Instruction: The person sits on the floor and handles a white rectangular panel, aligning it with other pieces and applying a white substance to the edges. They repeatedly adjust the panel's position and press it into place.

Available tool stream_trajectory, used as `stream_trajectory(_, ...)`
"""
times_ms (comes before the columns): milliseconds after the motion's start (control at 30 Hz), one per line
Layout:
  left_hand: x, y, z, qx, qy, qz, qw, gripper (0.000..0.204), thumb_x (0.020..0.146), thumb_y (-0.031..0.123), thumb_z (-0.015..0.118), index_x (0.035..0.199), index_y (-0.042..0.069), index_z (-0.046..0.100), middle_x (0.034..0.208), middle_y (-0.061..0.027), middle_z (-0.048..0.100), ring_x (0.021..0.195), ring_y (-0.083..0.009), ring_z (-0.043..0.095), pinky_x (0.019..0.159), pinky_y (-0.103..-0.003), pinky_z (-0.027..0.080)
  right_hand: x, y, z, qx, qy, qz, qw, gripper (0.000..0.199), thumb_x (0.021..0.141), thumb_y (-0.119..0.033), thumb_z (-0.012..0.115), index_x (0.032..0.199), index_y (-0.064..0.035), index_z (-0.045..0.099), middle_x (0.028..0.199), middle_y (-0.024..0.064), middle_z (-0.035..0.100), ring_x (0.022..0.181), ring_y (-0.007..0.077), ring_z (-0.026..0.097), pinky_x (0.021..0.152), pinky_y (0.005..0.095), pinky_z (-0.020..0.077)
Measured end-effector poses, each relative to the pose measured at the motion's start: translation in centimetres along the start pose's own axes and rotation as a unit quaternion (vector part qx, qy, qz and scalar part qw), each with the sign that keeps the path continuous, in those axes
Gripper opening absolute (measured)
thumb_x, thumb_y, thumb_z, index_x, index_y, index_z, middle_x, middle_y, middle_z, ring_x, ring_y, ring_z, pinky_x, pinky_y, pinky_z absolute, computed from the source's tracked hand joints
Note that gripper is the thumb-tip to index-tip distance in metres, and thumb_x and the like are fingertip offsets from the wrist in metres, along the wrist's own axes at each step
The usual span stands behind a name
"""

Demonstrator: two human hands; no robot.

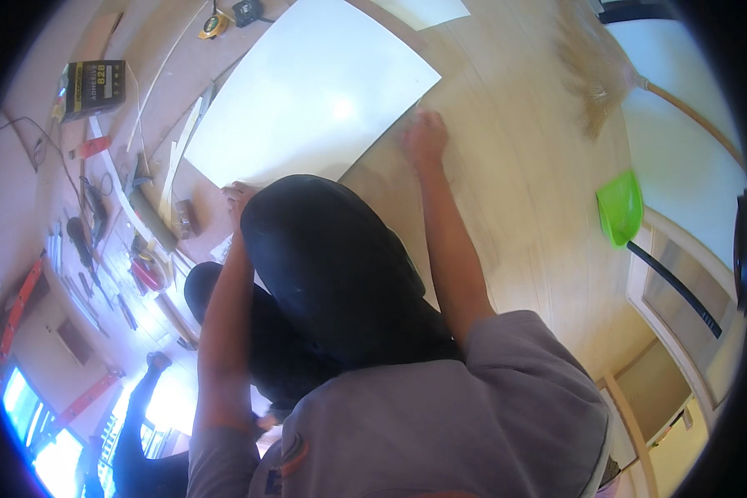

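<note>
A large white panel [315, 91] lies flat at an angle in front of my knees. My left hand [238, 196] is at its near left corner, fingers bent over the edge; my dark-trousered knee partly hides that hand. Just off the panel's right edge is my right hand [426, 137], its fingers curled closed close to the floor. Whatever those fingers may hold is too small or hidden to make out.
Left of the panel lie thin white strips [177, 158], a tape measure [213, 25], a dark adhesive can [95, 87] and scattered hand tools [79, 236]. To the right are a straw broom [593, 70] and a green dustpan [620, 207]. Another person's dark limb [137, 407] shows lower left.
</note>
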State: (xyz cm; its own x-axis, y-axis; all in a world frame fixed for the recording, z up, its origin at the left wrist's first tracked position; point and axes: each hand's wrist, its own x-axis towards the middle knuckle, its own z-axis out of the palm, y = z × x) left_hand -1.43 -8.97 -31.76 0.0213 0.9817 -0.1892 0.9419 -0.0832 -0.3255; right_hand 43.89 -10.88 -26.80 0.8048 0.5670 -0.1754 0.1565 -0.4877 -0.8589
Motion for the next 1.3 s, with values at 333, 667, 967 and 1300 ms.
stream_trajectory(333, 0.3, 4.9, -8.9, -0.085, -0.106, -0.067, 0.989, 0.073, 0.096, 0.027, 0.055, 0.146, -0.017, 0.024, 0.149, -0.0468, 0.024, 0.129, -0.0513, 0.050, 0.104, -0.051, 0.047, 4.4, -5.7, -1.4, -0.153, -0.182, -0.443, 0.865, 0.028, 0.098, -0.016, 0.060, 0.123, -0.0030, 0.059, 0.109, 0.0097, 0.073, 0.127, 0.0286, 0.059, 0.112, 0.0464, 0.0389)
stream_trajectory(667, -0.2, 3.8, -8.2, -0.047, -0.135, -0.078, 0.987, 0.080, 0.095, 0.028, 0.059, 0.148, -0.017, 0.020, 0.149, -0.0472, 0.022, 0.133, -0.0511, 0.046, 0.106, -0.052, 0.045, -0.5, -1.2, -7.2, -0.175, -0.583, -0.452, 0.652, 0.018, 0.079, -0.015, 0.069, 0.095, -0.0095, 0.062, 0.098, 0.0127, 0.062, 0.095, 0.0358, 0.057, 0.094, 0.0470, 0.0445)
stream_trajectory(967, -0.4, 5.0, -19.0, -0.123, -0.230, -0.041, 0.965, 0.120, 0.072, 0.040, 0.087, 0.149, -0.018, 0.016, 0.151, -0.0470, 0.019, 0.135, -0.0543, 0.041, 0.109, -0.051, 0.042, -1.3, -7.6, -2.4, -0.207, -0.262, -0.397, 0.855, 0.054, 0.099, -0.035, 0.056, 0.144, -0.0062, 0.048, 0.150, 0.0202, 0.045, 0.143, 0.0389, 0.035, 0.115, 0.0563, 0.0270)
stream_trajectory(1300, -1.3, 4.3, -16.5, -0.127, -0.175, -0.028, 0.976, 0.129, 0.064, 0.044, 0.092, 0.147, -0.021, 0.018, 0.150, -0.0487, 0.018, 0.137, -0.0538, 0.039, 0.111, -0.049, 0.040, -8.8, -9.2, 11.0, -0.306, -0.348, -0.553, 0.692, 0.059, 0.095, -0.037, 0.057, 0.137, 0.0037, 0.051, 0.156, 0.0268, 0.032, 0.145, 0.0394, 0.032, 0.115, 0.0594, 0.0268)
